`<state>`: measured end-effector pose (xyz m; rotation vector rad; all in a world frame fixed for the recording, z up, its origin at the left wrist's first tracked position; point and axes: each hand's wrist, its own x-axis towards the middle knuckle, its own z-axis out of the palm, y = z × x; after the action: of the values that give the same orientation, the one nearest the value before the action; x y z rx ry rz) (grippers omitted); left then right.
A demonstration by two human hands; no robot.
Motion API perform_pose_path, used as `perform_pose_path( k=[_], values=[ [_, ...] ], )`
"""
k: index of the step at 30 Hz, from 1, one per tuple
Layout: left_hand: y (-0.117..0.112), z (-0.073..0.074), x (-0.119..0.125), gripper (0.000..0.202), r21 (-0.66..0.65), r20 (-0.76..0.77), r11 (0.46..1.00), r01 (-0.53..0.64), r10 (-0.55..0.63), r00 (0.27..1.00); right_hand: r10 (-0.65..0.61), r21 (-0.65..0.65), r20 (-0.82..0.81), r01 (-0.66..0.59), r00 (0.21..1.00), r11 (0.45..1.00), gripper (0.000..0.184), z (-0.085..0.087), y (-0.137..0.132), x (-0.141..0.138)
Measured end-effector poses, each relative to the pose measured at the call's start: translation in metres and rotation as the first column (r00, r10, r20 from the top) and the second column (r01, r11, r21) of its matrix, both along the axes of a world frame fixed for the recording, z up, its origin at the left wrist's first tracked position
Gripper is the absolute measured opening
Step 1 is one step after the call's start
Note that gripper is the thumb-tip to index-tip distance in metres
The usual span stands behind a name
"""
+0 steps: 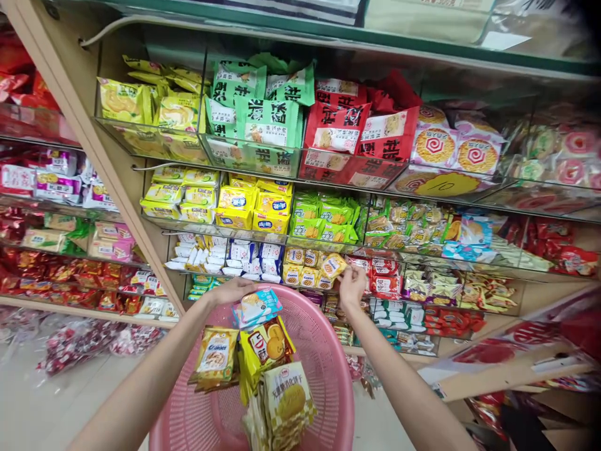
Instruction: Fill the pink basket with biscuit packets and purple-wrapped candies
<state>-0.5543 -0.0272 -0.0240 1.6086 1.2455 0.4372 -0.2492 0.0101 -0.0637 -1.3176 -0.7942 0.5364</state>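
My left hand point(231, 290) grips the far rim of a round pink plastic basket point(323, 369) held in front of me. Several snack packets lie in it, among them a light blue one point(257, 305), a yellow cracker packet point(216, 358) and a yellow biscuit packet point(287, 397). My right hand point(352, 285) reaches to the low shelf and pinches a small yellow snack packet point(333, 265) just above a row of the same kind point(303, 268).
Tiered glass-fronted shelves point(300, 169) fill the view with green, red, yellow and white snack packets. A slanted wooden upright point(117, 188) splits off more shelves on the left. Bagged sweets point(79, 341) lie on the pale floor at lower left.
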Motion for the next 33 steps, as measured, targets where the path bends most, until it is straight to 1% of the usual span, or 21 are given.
perform_pose_path(
  k=[2, 4, 7, 9, 11, 12, 13, 14, 15, 17, 18, 20, 22, 23, 25, 27, 30, 33],
  values=[
    [0.002, -0.003, 0.003, 0.053, 0.010, -0.012, 1.000, -0.006, 0.006, 1.000, -0.002, -0.006, -0.065, 0.002, 0.998, 1.000, 0.025, 0.005, -0.012, 0.005],
    [0.005, -0.006, 0.005, 0.053, 0.002, 0.010, 1.000, -0.004, 0.004, 1.000, 0.011, 0.000, -0.146, -0.011, 0.989, 1.000, 0.025, 0.013, -0.026, 0.007],
    [0.009, -0.012, 0.007, 0.055, -0.048, 0.043, 0.999, -0.001, 0.003, 0.999, 0.074, 0.023, -0.251, -0.070, 0.965, 0.997, 0.025, 0.035, -0.050, 0.003],
    [0.010, -0.014, 0.008, 0.054, -0.071, 0.064, 0.997, 0.002, 0.003, 0.998, 0.145, 0.020, -0.278, -0.145, 0.950, 0.989, 0.024, 0.053, -0.066, -0.004],
    [0.011, -0.015, 0.009, 0.053, -0.070, 0.083, 0.998, 0.005, 0.001, 0.997, 0.260, -0.004, -0.299, -0.273, 0.918, 0.962, 0.023, 0.070, -0.082, -0.016],
    [0.011, -0.015, 0.009, 0.052, -0.064, 0.089, 0.998, 0.004, 0.002, 0.996, 0.329, -0.026, -0.315, -0.354, 0.890, 0.935, 0.023, 0.076, -0.089, -0.023],
    [0.011, -0.015, 0.009, 0.052, -0.057, 0.091, 0.998, 0.003, 0.002, 0.996, 0.401, -0.053, -0.332, -0.442, 0.854, 0.896, 0.023, 0.082, -0.095, -0.032],
    [0.010, -0.014, 0.009, 0.052, -0.048, 0.089, 0.999, 0.001, 0.003, 0.996, 0.473, -0.086, -0.352, -0.531, 0.808, 0.843, 0.023, 0.087, -0.102, -0.043],
    [0.009, -0.013, 0.009, 0.052, -0.040, 0.086, 0.999, 0.001, 0.003, 0.996, 0.540, -0.119, -0.372, -0.616, 0.755, 0.779, 0.022, 0.090, -0.108, -0.055],
    [0.008, -0.010, 0.009, 0.051, -0.026, 0.073, 1.000, 0.007, -0.005, 0.997, 0.651, -0.187, -0.402, -0.753, 0.644, 0.630, 0.019, 0.094, -0.119, -0.080],
    [0.007, -0.010, 0.009, 0.051, -0.015, 0.058, 1.000, 0.011, -0.010, 0.998, 0.686, -0.222, -0.414, -0.798, 0.598, 0.560, 0.017, 0.095, -0.123, -0.094],
    [0.007, -0.009, 0.008, 0.050, 0.021, 0.023, 1.000, 0.018, -0.018, 1.000, 0.720, -0.298, -0.445, -0.846, 0.533, 0.443, 0.011, 0.093, -0.130, -0.121],
    [0.007, -0.009, 0.006, 0.047, 0.063, -0.012, 0.998, 0.024, -0.023, 1.000, 0.723, -0.362, -0.482, -0.864, 0.494, 0.349, 0.004, 0.089, -0.133, -0.145],
    [0.008, -0.010, 0.005, 0.045, 0.073, -0.026, 0.997, 0.027, -0.025, 0.999, 0.723, -0.383, -0.496, -0.869, 0.480, 0.314, 0.001, 0.086, -0.134, -0.154],
    [0.009, -0.011, 0.002, 0.041, 0.076, -0.045, 0.997, 0.027, -0.024, 0.999, 0.724, -0.409, -0.505, -0.869, 0.470, 0.280, 0.005, 0.078, -0.134, -0.169],
    [0.009, -0.011, -0.002, 0.036, 0.075, -0.059, 0.997, 0.022, -0.017, 0.998, 0.721, -0.426, -0.502, -0.862, 0.477, 0.274, 0.007, 0.071, -0.134, -0.176],
    [0.007, -0.008, -0.008, 0.031, 0.080, -0.073, 0.997, 0.024, -0.019, 0.997, 0.715, -0.447, -0.509, -0.857, 0.479, 0.256, 0.009, 0.063, -0.134, -0.177],
    [0.006, -0.005, -0.011, 0.029, 0.073, -0.092, 0.997, 0.032, -0.025, 0.995, 0.726, -0.450, -0.499, -0.858, 0.473, 0.250, 0.007, 0.062, -0.135, -0.175]
  ],
)
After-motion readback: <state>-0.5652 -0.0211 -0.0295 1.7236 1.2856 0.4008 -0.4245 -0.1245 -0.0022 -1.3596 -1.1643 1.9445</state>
